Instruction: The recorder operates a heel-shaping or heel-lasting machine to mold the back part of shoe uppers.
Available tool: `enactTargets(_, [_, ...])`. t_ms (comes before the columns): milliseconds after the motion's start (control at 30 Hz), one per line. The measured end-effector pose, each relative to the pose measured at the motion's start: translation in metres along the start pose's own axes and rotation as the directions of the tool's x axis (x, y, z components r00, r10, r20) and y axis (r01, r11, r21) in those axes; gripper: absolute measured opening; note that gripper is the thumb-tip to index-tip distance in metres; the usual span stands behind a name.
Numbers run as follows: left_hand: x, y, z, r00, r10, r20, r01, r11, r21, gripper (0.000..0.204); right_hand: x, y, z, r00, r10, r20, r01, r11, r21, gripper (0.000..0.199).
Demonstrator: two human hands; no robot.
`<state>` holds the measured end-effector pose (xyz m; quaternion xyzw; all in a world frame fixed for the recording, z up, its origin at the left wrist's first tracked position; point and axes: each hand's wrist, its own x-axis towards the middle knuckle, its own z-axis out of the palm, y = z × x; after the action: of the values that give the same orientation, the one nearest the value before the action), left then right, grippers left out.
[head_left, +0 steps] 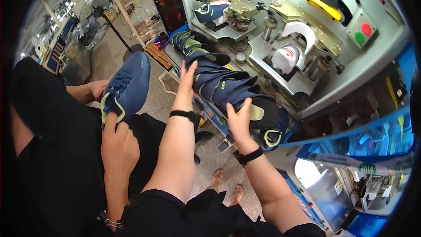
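Note:
A row of navy shoe uppers (226, 85) with lime-green linings lies nested along the machine's front ledge. My left hand (187, 79) is at the row's left part, its fingers against the uppers. Toward the right end, my right hand (239, 118) grips the uppers with thumb and fingers, beside a lime-lined opening. The row's far side and some of my fingertips are hidden. Another navy upper (272, 138) with a lime collar rests past my right hand. More uppers (190, 41) lie beyond my left hand.
At left, a co-worker's hand (120, 145) holds a blue shoe (129, 83). Behind the ledge, a navy upper (210, 13) sits on the machine's left station; the right station has a metal form (285, 59) under a white curved pad. A button box (363, 31) is at right.

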<state>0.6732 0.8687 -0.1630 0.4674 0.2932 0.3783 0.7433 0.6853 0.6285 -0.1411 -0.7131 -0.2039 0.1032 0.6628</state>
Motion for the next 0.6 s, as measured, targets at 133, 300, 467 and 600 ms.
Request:
enactTargets(133, [0.017, -0.040, 0.023, 0.969, -0.233, 0.087, 0.198, 0.934, 0.296, 0.086, 0.024, 0.053, 0.001, 0.969, 0.214, -0.124, -0.238, 0.943, -0.232, 0.068])
enactTargets(300, [0.015, -0.054, 0.049, 0.948, -0.318, -0.002, 0.299, 0.891, 0.340, 0.070, 0.035, 0.069, -0.006, 0.976, 0.138, -0.168, -0.176, 0.956, -0.235, 0.078])
enactTargets(467, [0.018, -0.064, 0.044, 0.959, -0.281, -0.034, 0.276, 0.899, 0.340, 0.070, 0.054, 0.066, -0.022, 0.956, 0.292, -0.038, -0.290, 0.910, -0.297, 0.082])
enactTargets(600, [0.011, -0.089, 0.039, 0.951, -0.305, -0.050, 0.300, 0.876, 0.378, 0.079, 0.057, 0.076, -0.021, 0.978, 0.201, -0.059, -0.209, 0.927, -0.310, 0.086])
